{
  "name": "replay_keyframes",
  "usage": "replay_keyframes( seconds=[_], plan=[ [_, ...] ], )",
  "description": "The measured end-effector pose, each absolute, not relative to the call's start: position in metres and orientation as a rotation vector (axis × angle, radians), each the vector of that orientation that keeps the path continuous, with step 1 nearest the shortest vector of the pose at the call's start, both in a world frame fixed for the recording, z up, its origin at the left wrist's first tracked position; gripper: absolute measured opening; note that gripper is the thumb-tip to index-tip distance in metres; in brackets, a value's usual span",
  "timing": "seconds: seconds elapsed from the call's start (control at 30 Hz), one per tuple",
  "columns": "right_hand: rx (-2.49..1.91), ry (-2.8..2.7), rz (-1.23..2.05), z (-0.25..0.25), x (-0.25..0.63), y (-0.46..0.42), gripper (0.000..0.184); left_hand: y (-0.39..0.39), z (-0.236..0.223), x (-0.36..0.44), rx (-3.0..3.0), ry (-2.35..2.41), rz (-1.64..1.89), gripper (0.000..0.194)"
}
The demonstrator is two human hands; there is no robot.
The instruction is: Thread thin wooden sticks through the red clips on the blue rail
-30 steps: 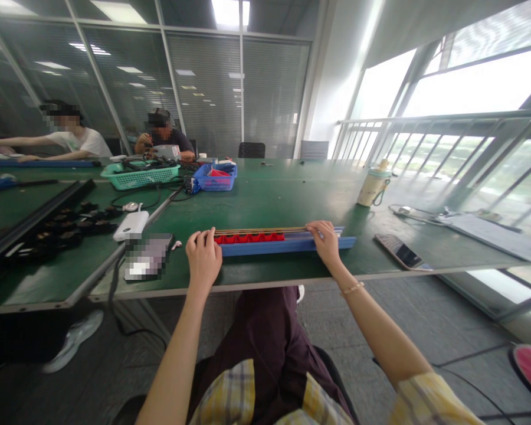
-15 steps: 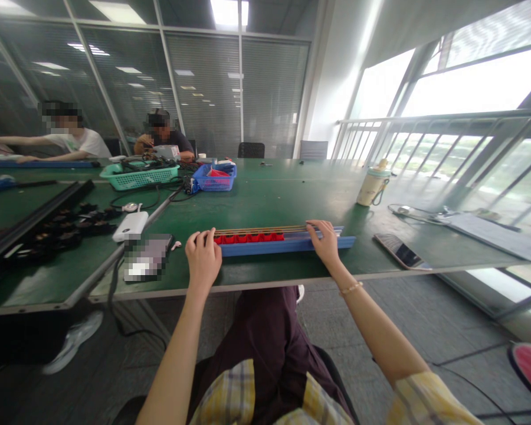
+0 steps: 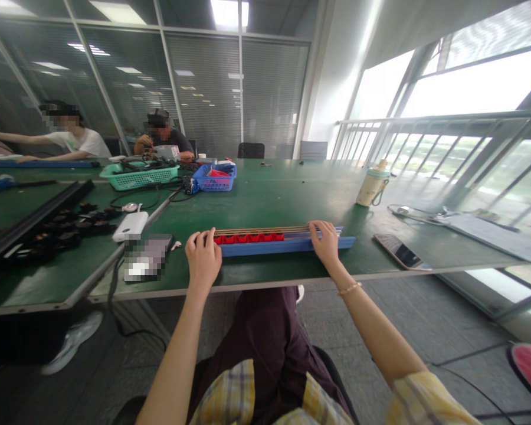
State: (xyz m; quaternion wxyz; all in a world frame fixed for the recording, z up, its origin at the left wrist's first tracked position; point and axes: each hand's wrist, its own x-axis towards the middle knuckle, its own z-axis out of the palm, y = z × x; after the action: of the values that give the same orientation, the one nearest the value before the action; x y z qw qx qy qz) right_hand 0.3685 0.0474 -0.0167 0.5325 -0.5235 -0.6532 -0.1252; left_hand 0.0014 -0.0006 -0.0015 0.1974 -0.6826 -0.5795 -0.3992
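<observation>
A long blue channel lies across the table in front of me. Several red pieces sit in a row in its left part, and thin yellow-orange strands run lengthwise along its far side. My left hand is closed around the channel's left end, its fingers bent over the far edge. Toward the right end, my right hand grips across the channel, fingertips at the far side by the strands and thumb over the inside. What lies under both palms is hidden.
Left of the channel lie a phone and a white power bank. A phone, a cup and papers are on the right. Green and blue baskets stand farther back. Two people sit at the far left.
My right hand has shifted very slightly to the right along the channel. My left hand and the channel stay in place.
</observation>
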Motion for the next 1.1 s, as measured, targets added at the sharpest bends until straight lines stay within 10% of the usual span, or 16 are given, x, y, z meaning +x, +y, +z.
replay_keyframes(
  seconds=[1.1],
  plan=[
    [-1.489, -1.444, -0.362, -0.027, 0.372, 0.051, 0.04, 0.0, -0.002, 0.002, -1.915, -1.647, -1.116, 0.047]
  ],
)
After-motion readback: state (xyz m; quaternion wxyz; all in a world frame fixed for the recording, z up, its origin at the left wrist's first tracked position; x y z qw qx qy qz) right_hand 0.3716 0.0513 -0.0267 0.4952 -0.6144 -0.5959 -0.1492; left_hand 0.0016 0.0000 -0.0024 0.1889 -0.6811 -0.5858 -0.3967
